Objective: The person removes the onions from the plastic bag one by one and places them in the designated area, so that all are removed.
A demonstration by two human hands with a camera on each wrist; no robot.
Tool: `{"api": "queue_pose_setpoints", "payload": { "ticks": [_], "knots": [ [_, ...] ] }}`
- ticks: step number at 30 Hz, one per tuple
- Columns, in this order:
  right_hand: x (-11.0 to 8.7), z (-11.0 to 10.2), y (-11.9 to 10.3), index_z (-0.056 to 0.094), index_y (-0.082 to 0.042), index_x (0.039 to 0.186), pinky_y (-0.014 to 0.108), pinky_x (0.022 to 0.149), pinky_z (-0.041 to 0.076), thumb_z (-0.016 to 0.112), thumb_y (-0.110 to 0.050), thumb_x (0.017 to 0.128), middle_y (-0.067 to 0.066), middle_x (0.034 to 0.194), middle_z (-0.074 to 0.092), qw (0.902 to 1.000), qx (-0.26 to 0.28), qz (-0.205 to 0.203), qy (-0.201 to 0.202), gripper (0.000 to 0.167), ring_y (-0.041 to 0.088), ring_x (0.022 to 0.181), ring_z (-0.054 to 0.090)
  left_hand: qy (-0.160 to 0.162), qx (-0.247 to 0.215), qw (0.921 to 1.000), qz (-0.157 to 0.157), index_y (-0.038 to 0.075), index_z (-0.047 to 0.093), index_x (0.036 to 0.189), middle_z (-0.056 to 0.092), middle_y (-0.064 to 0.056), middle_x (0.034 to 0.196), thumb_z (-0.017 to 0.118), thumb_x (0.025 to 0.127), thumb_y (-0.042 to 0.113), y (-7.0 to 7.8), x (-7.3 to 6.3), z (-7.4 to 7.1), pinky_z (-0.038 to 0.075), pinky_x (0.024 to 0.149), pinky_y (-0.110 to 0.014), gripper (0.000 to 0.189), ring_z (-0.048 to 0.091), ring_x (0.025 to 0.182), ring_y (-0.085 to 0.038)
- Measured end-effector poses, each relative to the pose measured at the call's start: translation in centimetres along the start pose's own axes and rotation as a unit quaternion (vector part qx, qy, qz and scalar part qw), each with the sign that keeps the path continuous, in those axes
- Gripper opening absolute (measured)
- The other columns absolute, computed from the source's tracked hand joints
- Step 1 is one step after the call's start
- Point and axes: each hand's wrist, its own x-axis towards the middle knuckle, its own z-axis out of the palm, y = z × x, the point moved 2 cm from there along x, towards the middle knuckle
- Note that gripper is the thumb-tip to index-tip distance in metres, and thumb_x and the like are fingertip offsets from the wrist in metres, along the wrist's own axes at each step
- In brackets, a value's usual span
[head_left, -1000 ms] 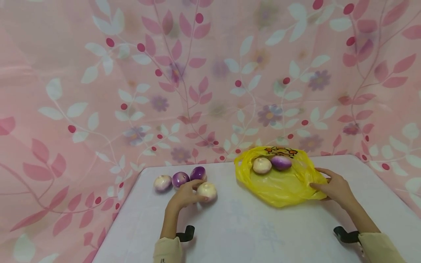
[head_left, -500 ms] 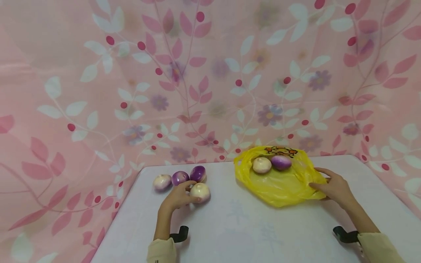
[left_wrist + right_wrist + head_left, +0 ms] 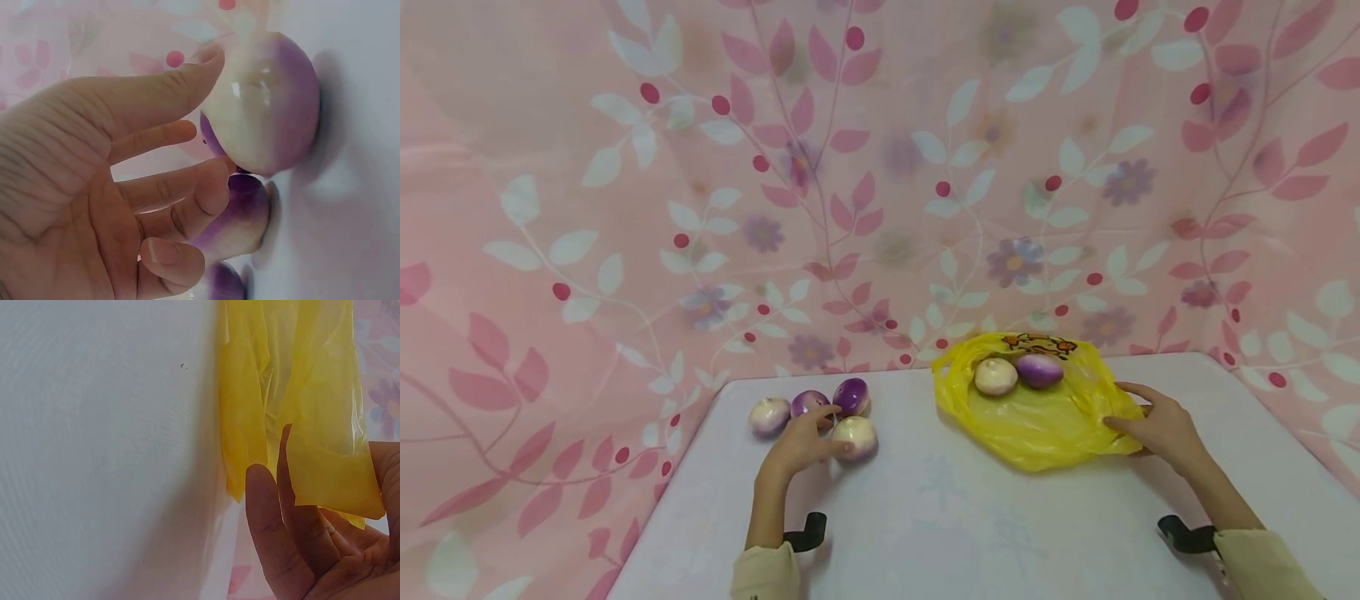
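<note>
My left hand [image 3: 797,443] is beside a round, glossy white-and-purple vegetable [image 3: 854,438] on the table. In the left wrist view, the thumb tip is right at the white side of this vegetable [image 3: 269,103], and the loosely bent fingers do not wrap it. Behind the hand sit two purple vegetables, one [image 3: 809,402] partly covered by the fingers, the other [image 3: 852,397] farther right. A pale one [image 3: 770,417] lies at the left. My right hand [image 3: 1165,427] holds the right edge of a yellow plastic bag [image 3: 1037,442] between thumb and fingers; its mouth gapes upward.
Inside the bag lie a pale vegetable [image 3: 996,377] and a purple one [image 3: 1040,371]. A white cloth covers the table [image 3: 940,517], with a pink floral curtain [image 3: 880,183] hanging behind its far edge. Each wrist wears a black band with a camera mount.
My left hand and the white-and-purple vegetable shifted left toward the others; the hand then drew slightly back, its fingers coming away. My right hand and the bag stay nearly still.
</note>
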Motion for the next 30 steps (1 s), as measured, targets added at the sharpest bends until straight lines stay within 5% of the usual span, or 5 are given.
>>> {"api": "queue_pose_setpoints", "payload": {
  "ticks": [6,18,30],
  "knots": [
    [0.0,-0.1,0.2,0.032,0.005,0.148,0.038,0.059,0.058,0.073,-0.037,0.089,0.046,0.126,0.044,1.0,0.002,-0.004,0.001,0.083,0.025,0.075,0.066,0.02,0.005,0.9994,0.029,0.001,0.056,0.135,0.065,-0.021,0.119,0.084,0.079,0.033,0.6,0.4,0.0,0.047,0.095,-0.051,0.07,0.06,0.113,-0.037],
    [-0.1,0.1,0.3,0.032,0.005,0.148,0.038,0.059,0.058,0.073,-0.037,0.089,0.046,0.127,0.045,0.9999,0.012,-0.007,-0.002,0.083,0.024,0.075,0.066,0.05,-0.028,0.9968,0.055,0.002,0.059,0.132,0.067,-0.02,0.116,0.085,0.077,0.034,2.7,1.9,1.6,0.048,0.094,-0.052,0.069,0.062,0.11,-0.038],
    [-0.2,0.1,0.2,0.032,0.005,0.147,0.038,0.059,0.058,0.074,-0.039,0.088,0.044,0.123,0.048,0.9998,0.015,-0.01,-0.003,0.084,0.023,0.074,0.065,0.061,-0.033,0.9958,0.061,0.018,0.058,0.136,0.069,-0.005,0.113,0.081,0.077,0.049,5.6,4.0,4.9,0.049,0.093,-0.048,0.071,0.063,0.105,-0.027]
  ]
}}
